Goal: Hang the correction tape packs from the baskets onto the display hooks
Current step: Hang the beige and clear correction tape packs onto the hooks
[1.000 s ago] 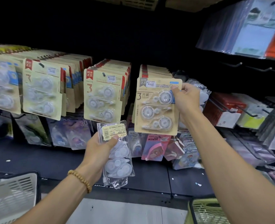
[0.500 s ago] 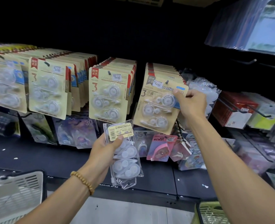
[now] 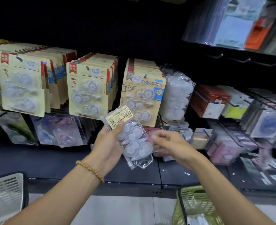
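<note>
**A:** What has the left hand (image 3: pixel 108 140) got?

**B:** A clear bagged correction tape pack (image 3: pixel 130 137), thumb curled over its yellow barcode label (image 3: pixel 119 117) and fingers wrapped behind. It sits tilted in front of the shelf, below the third stack of carded packs (image 3: pixel 143 96), with the hang-hole tab (image 3: pixel 144 163) pointing down toward the floor.

**B:** The right hand (image 3: pixel 171 143) is just beside the pack's right edge. It's blurred, fingers loosely bent toward the plastic — I can't tell whether it touches or pinches anything.

**A:** So how should this step go?

**B:** I'd judge the pack needs turning end for end, since the hole is at the bottom. Take the tab end with the right fingers, let the left thumb ease off the label, and rotate until the hole faces up.

**A:** And which hook?

**B:** Probably the one carrying the clear bagged packs (image 3: pixel 177 95) right of the card stacks — same packaging. Hold the pack by its top corners so the soft plastic stays flat, line the hole with the hook tip, then slide it back.

**A:** Anything else nearby?

**B:** A green basket (image 3: pixel 182 207) at lower right, near the right forearm, and a grey basket (image 3: pixel 6 189) at lower left — stock for later.
</note>
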A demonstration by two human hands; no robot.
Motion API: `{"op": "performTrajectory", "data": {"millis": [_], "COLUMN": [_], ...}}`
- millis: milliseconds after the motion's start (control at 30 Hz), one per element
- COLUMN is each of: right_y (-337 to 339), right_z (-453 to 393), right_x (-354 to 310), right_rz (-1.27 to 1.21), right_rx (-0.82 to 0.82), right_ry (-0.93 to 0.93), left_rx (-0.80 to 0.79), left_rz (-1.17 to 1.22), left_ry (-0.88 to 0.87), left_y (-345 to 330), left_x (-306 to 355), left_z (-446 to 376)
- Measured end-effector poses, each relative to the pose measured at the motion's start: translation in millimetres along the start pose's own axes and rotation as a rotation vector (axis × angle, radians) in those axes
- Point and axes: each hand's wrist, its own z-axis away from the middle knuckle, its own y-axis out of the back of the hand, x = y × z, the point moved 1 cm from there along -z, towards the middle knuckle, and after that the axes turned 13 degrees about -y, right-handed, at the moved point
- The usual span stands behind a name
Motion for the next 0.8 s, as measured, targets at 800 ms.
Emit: {"op": "performTrajectory", "data": {"millis": [800], "right_y": [83.3], "right_z": [30.7], "right_x": [22.9], "right_rz": [-0.900], "right_rx": [0.014], "right_ry": [0.277], "left_rx": [-0.035], "left_rz": [-0.033], "left_ry": [0.336], "left_y": [-61.2], "left_x": [-65.6], "left_z": [29.4]}}
